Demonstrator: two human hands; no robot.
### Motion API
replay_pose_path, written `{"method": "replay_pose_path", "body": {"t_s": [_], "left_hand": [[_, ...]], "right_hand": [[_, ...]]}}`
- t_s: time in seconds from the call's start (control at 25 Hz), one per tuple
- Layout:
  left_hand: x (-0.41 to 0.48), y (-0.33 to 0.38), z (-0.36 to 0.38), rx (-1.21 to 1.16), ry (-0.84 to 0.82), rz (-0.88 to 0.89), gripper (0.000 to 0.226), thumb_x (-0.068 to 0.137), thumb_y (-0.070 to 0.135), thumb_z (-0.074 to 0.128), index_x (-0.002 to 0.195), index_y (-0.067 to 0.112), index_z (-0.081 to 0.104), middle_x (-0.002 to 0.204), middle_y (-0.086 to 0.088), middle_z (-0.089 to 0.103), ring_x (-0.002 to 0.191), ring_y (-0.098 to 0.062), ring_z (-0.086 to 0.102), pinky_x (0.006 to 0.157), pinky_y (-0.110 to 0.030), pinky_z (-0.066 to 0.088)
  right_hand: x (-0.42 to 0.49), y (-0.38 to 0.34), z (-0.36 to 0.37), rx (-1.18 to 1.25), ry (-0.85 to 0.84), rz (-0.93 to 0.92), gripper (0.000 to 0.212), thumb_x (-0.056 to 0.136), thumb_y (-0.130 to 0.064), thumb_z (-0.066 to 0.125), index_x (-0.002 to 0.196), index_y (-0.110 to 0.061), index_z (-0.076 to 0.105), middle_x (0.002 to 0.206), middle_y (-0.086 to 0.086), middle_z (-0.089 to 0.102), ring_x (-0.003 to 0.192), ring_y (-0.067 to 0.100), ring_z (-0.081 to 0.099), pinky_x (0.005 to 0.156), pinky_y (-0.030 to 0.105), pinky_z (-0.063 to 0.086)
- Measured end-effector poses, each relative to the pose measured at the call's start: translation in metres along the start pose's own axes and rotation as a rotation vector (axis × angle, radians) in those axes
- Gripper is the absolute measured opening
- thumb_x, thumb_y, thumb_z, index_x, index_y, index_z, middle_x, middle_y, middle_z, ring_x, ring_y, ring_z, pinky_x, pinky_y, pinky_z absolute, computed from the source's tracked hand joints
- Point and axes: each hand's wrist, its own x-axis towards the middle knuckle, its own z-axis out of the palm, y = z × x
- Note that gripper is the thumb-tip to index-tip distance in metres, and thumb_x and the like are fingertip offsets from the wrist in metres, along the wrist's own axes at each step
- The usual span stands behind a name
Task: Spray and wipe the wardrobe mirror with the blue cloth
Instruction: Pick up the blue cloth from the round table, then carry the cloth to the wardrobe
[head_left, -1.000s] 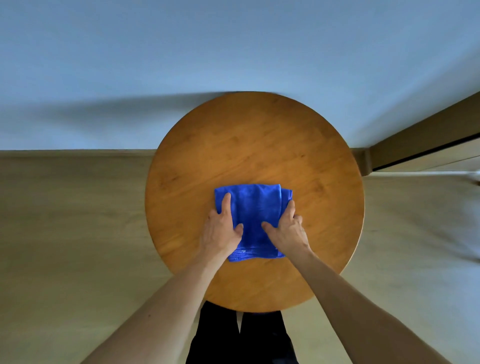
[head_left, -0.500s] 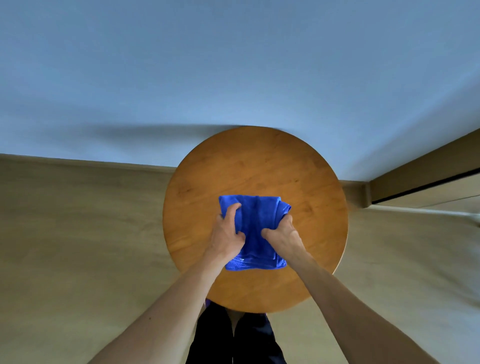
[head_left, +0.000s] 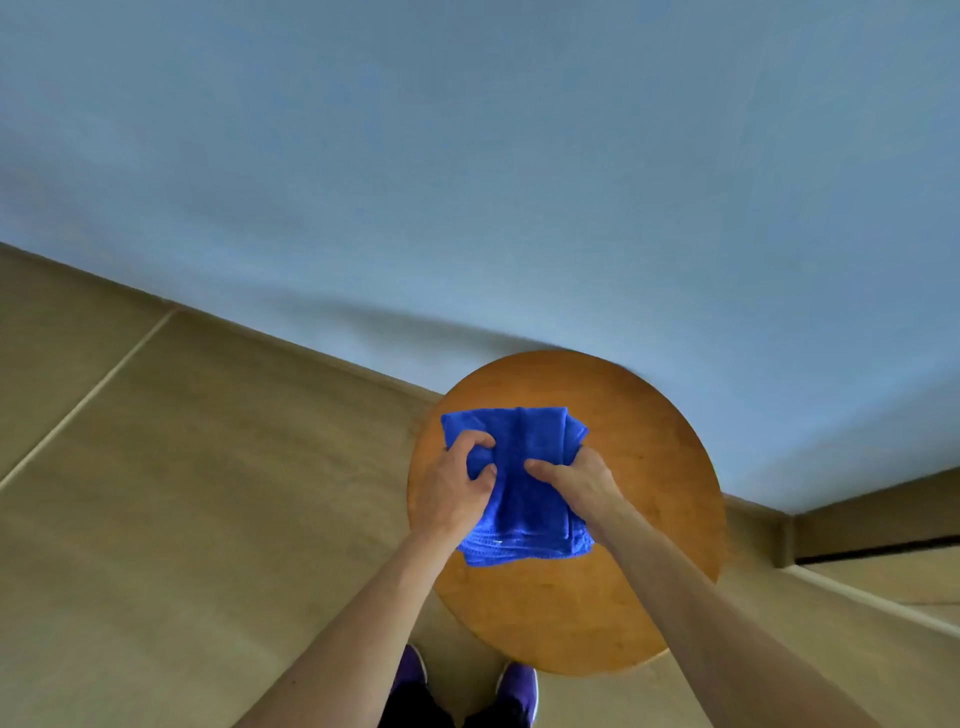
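Left grip, right grip — seemingly clutching cloth.

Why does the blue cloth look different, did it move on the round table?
Yes. The blue cloth slid toward the left edge of the round table, and the left hand and right hand now bunch it up.

I count one blue cloth and one round wooden desk. There are two hands, the left hand and the right hand, and two purple shoes, the left shoe and the right shoe.
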Motion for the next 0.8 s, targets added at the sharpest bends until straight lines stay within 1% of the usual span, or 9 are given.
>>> {"method": "replay_pose_path", "body": {"t_s": [0.08,0.16,0.32,0.36,0.44,0.52,0.56,0.68,0.8], "left_hand": [[-0.009,-0.004,-0.020,-0.021,0.049,-0.021,0.031,0.095,0.022,0.059,0.122,0.038,0.058,0.113,0.011,0.063,0.089,-0.010,0.062,0.066,-0.015,0.043],[-0.019,-0.012,-0.050,-0.041,0.100,-0.046,0.035,0.096,0.020,0.058,0.128,0.034,0.057,0.113,0.007,0.064,0.087,-0.010,0.062,0.064,-0.012,0.040],[-0.035,-0.041,-0.117,-0.060,0.219,-0.063,0.037,0.096,0.021,0.058,0.130,0.035,0.055,0.115,0.004,0.062,0.088,-0.012,0.062,0.064,-0.016,0.041],[-0.038,-0.050,-0.132,-0.063,0.241,-0.066,0.037,0.096,0.022,0.058,0.130,0.036,0.054,0.113,0.004,0.062,0.086,-0.012,0.062,0.063,-0.016,0.041],[-0.048,-0.068,-0.166,-0.081,0.289,-0.075,0.038,0.096,0.022,0.057,0.131,0.037,0.053,0.111,0.004,0.063,0.084,-0.011,0.062,0.065,-0.018,0.044],[-0.060,-0.090,-0.203,-0.107,0.338,-0.077,0.040,0.095,0.022,0.057,0.131,0.038,0.051,0.110,0.004,0.064,0.085,-0.011,0.064,0.072,-0.024,0.050],[-0.065,-0.102,-0.221,-0.118,0.359,-0.080,0.041,0.095,0.022,0.057,0.131,0.039,0.051,0.109,0.003,0.064,0.085,-0.012,0.064,0.074,-0.026,0.051],[-0.082,-0.135,-0.274,-0.128,0.413,-0.078,0.042,0.095,0.022,0.058,0.132,0.039,0.049,0.109,0.004,0.063,0.085,-0.013,0.064,0.077,-0.029,0.054],[-0.099,-0.164,-0.323,-0.169,0.477,-0.067,0.051,0.095,0.018,0.060,0.140,0.036,0.045,0.114,0.004,0.064,0.094,-0.013,0.065,0.087,-0.035,0.055]], "right_hand": [[-0.008,-0.021,0.017,-0.108,-0.026,-0.094,0.031,0.084,-0.032,0.075,0.109,-0.018,0.063,0.098,0.001,0.071,0.090,0.022,0.068,0.085,0.043,0.058],[-0.023,-0.043,0.042,-0.223,-0.043,-0.194,0.027,0.088,-0.031,0.069,0.110,-0.019,0.059,0.097,0.000,0.068,0.089,0.021,0.065,0.079,0.038,0.055],[-0.052,-0.078,0.104,-0.359,-0.075,-0.361,0.024,0.094,-0.032,0.065,0.110,-0.017,0.055,0.086,-0.003,0.062,0.078,0.015,0.060,0.063,0.027,0.046],[-0.058,-0.085,0.119,-0.383,-0.083,-0.388,0.027,0.094,-0.033,0.065,0.112,-0.016,0.054,0.086,-0.004,0.061,0.080,0.015,0.060,0.064,0.028,0.045],[-0.071,-0.097,0.153,-0.412,-0.118,-0.428,0.032,0.094,-0.035,0.064,0.117,-0.016,0.054,0.093,-0.004,0.064,0.088,0.018,0.062,0.073,0.031,0.050],[-0.086,-0.108,0.191,-0.423,-0.154,-0.466,0.037,0.094,-0.037,0.063,0.124,-0.018,0.054,0.101,-0.003,0.065,0.094,0.020,0.063,0.082,0.036,0.053],[-0.095,-0.114,0.211,-0.435,-0.166,-0.488,0.038,0.094,-0.037,0.062,0.126,-0.019,0.054,0.102,-0.004,0.064,0.094,0.019,0.063,0.083,0.036,0.053],[-0.119,-0.132,0.268,-0.451,-0.190,-0.545,0.040,0.095,-0.036,0.062,0.129,-0.017,0.053,0.099,-0.006,0.060,0.089,0.016,0.058,0.077,0.029,0.046],[-0.143,-0.146,0.322,-0.447,-0.223,-0.597,0.032,0.096,-0.031,0.062,0.124,-0.017,0.055,0.088,-0.014,0.056,0.079,0.006,0.056,0.068,0.024,0.045]]}}
